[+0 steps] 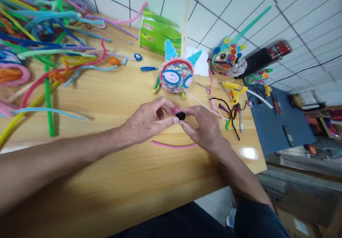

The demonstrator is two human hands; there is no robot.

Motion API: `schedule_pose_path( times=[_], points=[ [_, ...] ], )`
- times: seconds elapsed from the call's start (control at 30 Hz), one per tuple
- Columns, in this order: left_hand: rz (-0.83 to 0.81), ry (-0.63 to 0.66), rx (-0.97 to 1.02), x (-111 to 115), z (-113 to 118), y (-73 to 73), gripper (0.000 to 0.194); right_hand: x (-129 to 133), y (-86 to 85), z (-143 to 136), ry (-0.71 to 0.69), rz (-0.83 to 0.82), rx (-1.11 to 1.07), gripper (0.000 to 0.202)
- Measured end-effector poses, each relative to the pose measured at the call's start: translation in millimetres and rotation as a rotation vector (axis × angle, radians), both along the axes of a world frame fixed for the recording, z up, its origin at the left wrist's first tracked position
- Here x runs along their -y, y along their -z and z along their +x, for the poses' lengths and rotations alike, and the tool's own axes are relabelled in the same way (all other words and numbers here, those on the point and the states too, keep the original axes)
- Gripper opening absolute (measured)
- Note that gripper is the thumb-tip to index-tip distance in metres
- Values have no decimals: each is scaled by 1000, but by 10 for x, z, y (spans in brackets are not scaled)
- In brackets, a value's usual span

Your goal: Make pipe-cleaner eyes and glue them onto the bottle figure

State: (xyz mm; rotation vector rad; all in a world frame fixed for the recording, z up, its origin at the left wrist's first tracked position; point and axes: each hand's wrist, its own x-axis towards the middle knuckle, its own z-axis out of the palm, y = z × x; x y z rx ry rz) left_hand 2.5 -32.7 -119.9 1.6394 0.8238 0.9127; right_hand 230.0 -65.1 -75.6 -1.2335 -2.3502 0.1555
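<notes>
Above the middle of the wooden table (120, 181), my two hands meet fingertip to fingertip. My left hand (146, 120) pinches a small pink round piece (175, 109), its thumb touching a black button (180, 115) just below. The fingers and thumb of my right hand (204, 125) are closed on the black button from the other side. Both pieces press together; their fine detail is too small to make out. Just beyond my hands stands a clear ball figure (175, 77) with blue ears, blue-and-white eyes and a pink fuzzy trim. A pink pipe cleaner (173, 145) lies below my hands.
Many coloured pipe cleaners (48, 45) heap at the left. A green tissue pack (159, 33) leans by the tiled wall. At the right lie a yellow glue gun (235, 90), scissors (205, 87) and a decorated figure (227, 58). A blue mat (275, 124) borders the table.
</notes>
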Motion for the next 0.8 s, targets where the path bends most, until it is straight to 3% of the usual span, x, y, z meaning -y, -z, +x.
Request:
schedule_pose_path(
  times=[0.17, 0.27, 0.43, 0.63, 0.8],
  points=[
    [-260, 137, 185, -10, 27, 6, 25, 87, -20, -74, -11, -85, -151, 26],
    [-312, 108, 224, -25, 19, -43, 27, 141, 4, -95, 50, -301, -432, 33],
    [-293, 88, 220, -6, 29, -59, 30, 178, 108, -153, 167, -635, -780, 22],
    [-217, 131, 198, 52, 28, -40, 28, 151, 165, -194, 200, -670, -817, 19],
    [-114, 74, 70, 62, -5, -70, 30, 164, 203, -205, 226, -608, -725, 16]
  ],
)
